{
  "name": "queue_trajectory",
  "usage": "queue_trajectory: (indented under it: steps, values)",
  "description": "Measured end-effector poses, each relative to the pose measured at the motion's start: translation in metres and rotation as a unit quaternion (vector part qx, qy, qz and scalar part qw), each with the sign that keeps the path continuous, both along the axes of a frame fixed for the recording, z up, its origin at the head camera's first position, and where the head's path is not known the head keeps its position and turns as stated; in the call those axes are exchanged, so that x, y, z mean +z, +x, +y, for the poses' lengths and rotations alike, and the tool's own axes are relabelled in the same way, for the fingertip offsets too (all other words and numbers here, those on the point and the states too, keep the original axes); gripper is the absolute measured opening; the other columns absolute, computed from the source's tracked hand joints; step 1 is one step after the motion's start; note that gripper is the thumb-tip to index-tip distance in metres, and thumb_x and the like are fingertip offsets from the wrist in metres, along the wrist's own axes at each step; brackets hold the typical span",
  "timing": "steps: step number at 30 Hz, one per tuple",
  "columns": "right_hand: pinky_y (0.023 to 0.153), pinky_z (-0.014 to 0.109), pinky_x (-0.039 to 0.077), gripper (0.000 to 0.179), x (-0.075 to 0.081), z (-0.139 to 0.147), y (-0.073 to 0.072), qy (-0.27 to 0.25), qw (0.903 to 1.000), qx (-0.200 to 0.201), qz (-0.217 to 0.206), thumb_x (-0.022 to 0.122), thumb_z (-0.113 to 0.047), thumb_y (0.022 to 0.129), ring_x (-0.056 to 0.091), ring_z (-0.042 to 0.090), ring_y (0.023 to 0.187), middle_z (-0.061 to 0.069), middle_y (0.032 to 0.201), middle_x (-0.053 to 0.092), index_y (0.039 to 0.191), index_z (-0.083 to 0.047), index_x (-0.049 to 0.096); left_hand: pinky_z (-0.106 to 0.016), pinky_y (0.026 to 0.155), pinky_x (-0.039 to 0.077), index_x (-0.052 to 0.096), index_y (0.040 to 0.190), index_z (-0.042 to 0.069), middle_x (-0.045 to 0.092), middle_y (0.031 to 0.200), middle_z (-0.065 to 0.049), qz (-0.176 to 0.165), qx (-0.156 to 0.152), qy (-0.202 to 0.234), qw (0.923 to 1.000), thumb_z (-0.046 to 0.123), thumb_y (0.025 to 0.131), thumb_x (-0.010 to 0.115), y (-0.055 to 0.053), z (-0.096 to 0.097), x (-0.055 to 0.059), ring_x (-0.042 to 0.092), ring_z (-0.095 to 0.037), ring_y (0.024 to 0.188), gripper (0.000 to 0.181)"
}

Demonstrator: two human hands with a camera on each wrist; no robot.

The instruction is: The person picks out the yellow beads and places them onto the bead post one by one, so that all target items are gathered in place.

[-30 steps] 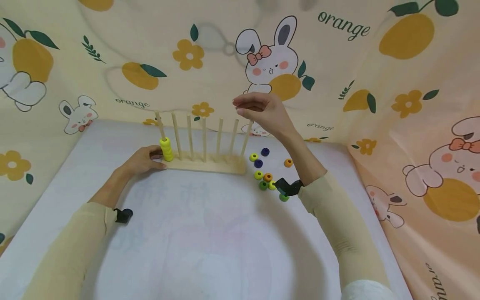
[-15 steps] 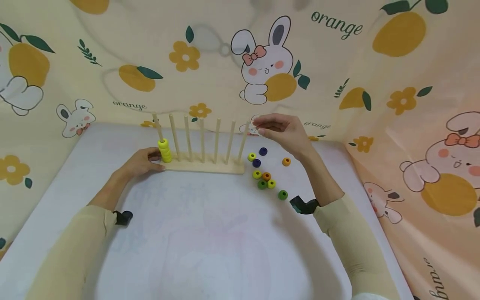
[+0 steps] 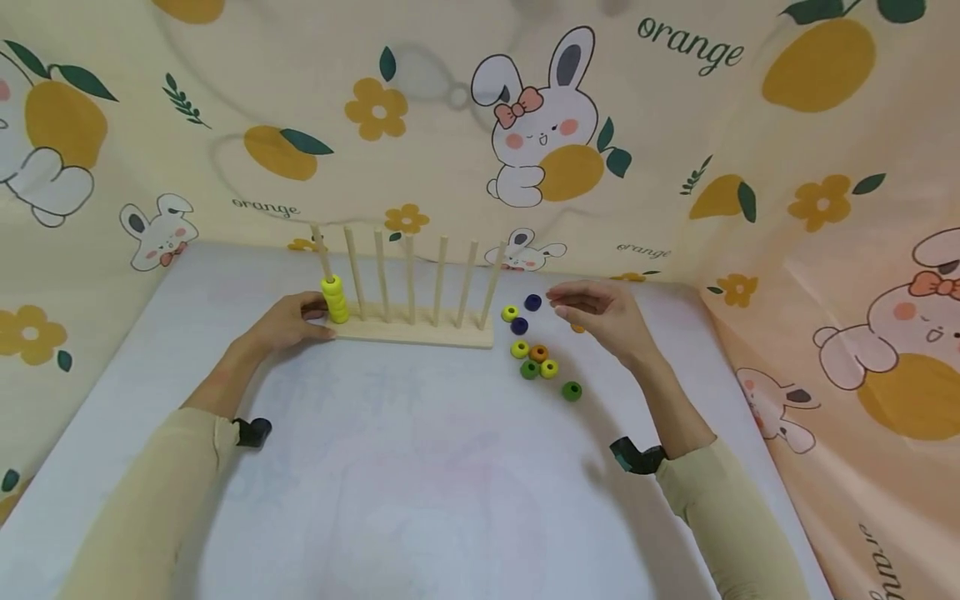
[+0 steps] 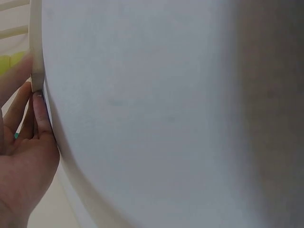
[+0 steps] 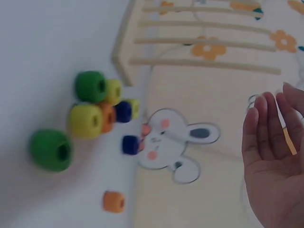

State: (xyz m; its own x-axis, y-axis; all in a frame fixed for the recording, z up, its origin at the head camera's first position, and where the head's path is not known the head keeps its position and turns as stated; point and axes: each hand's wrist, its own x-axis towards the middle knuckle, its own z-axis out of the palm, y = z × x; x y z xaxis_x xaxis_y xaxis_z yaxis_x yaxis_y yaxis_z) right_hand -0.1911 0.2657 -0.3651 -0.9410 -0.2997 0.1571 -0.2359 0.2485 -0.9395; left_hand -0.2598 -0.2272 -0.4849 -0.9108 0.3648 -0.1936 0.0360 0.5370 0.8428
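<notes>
From where I stood, the right hand (image 3: 606, 317) covered most of an orange bead (image 3: 577, 328) toward the right edge of the table (image 3: 420, 467). Toward the far left corner, fingertips of the left hand (image 3: 288, 323) were hidden behind the yellow stack (image 3: 334, 300), which also hid the foot of its peg (image 3: 321, 250). The table's near edge fell below the head view, which cut off the left sleeve (image 3: 142, 517) and right sleeve (image 3: 742, 525). The left wrist view clipped the wooden rack (image 4: 36, 42) and stack at its left; what the brownish blur (image 4: 275, 114) at its right was, I couldn't tell. In the right wrist view, the rack ran off the top, the hand off the right, and a blurred green bead (image 5: 90, 86) partly covered a yellow bead (image 5: 113, 91).
</notes>
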Motion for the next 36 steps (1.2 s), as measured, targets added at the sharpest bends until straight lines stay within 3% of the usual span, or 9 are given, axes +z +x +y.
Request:
queue_trajectory:
  steps: [11,23,29,36]
  values:
    - [0.088,0.026,0.057,0.029,-0.037,0.025,0.016,0.017,0.9993,-0.028,-0.019,0.074,-0.01,0.09,0.07,0.018,0.101,0.008,0.11,0.073,0.115,0.003,0.069,-0.049,0.116,0.033,0.039,0.143,-0.012,0.044,0.145,-0.03,0.005,0.002,-0.01,0.9999,0.005,0.086,0.077,0.002,-0.001,0.0,0.042,-0.043,0.135,0.071]
    - [0.087,0.018,0.055,0.027,-0.089,0.03,0.034,0.057,0.9958,-0.062,-0.036,0.071,-0.004,0.091,0.066,0.036,0.106,0.028,0.119,0.065,0.118,-0.001,0.069,-0.049,0.117,0.032,0.038,0.144,-0.011,0.044,0.145,-0.03,-0.003,0.004,-0.01,0.9999,0.004,0.086,0.076,-0.001,0.0,-0.001,0.042,-0.043,0.136,0.071]
    - [0.088,0.017,0.054,0.035,-0.101,0.028,0.041,0.071,0.9917,-0.076,-0.075,0.073,-0.011,0.091,0.06,0.033,0.113,0.02,0.125,0.064,0.124,-0.002,0.066,-0.05,0.117,0.031,0.037,0.145,-0.011,0.043,0.146,-0.03,-0.004,0.004,-0.006,1.0,0.004,0.086,0.076,-0.001,-0.001,0.0,0.041,-0.043,0.136,0.072]
    - [0.085,0.016,0.054,0.038,-0.114,0.025,0.044,0.105,0.9876,-0.091,-0.072,0.076,-0.013,0.089,0.062,0.03,0.109,0.015,0.122,0.065,0.124,-0.005,0.066,-0.05,0.117,0.032,0.037,0.145,-0.011,0.043,0.146,-0.03,-0.003,0.006,-0.01,0.9999,0.006,0.086,0.077,-0.001,0.0,-0.001,0.041,-0.043,0.136,0.073]
